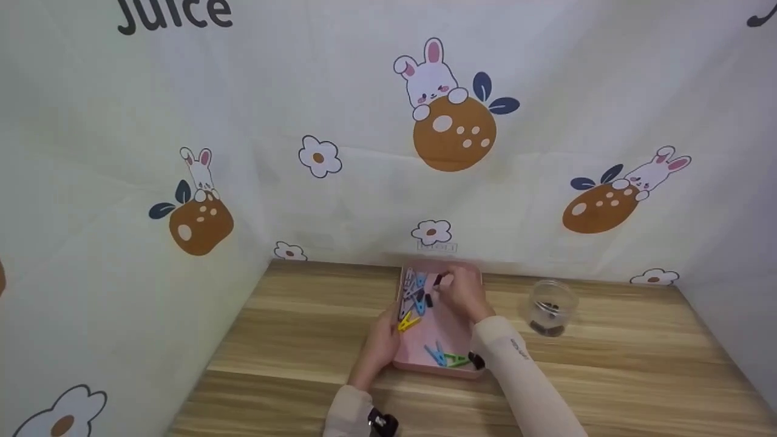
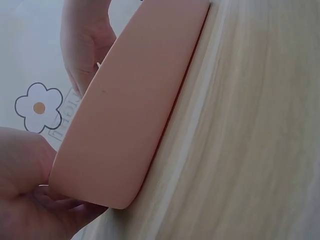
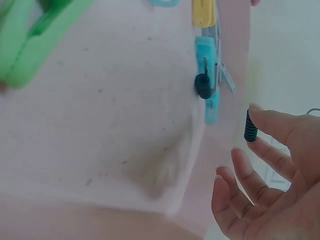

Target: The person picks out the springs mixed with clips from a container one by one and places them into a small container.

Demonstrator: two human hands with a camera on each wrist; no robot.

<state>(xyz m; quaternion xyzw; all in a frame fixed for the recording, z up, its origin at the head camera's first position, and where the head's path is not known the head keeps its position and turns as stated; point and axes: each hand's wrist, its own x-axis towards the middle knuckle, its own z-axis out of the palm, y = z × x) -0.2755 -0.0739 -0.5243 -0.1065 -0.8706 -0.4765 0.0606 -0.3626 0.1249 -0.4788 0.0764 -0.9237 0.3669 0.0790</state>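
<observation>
In the head view a pink tray (image 1: 446, 331) lies on the table. My left hand (image 1: 381, 343) grips its left side, fingers round the wall near a corner in the left wrist view. Over the far part of the tray, my right hand (image 1: 466, 296) pinches a small black spring (image 3: 251, 126) between thumb and index finger; its other fingers are loosely bent. Another black spring (image 3: 203, 87) lies on a blue clothespin (image 3: 206, 52) along the tray's side. Beside my left hand is a yellow clothespin (image 1: 409, 321), with grey clothespins (image 1: 407, 286) farther up.
A green clothespin (image 1: 456, 360) and a light blue clothespin (image 1: 436, 353) lie at the tray's near end. To the right stands a clear round jar (image 1: 553, 297) with several dark pieces inside. Printed cloth (image 1: 358, 206) hangs behind the wooden table (image 1: 291, 340) and along its sides.
</observation>
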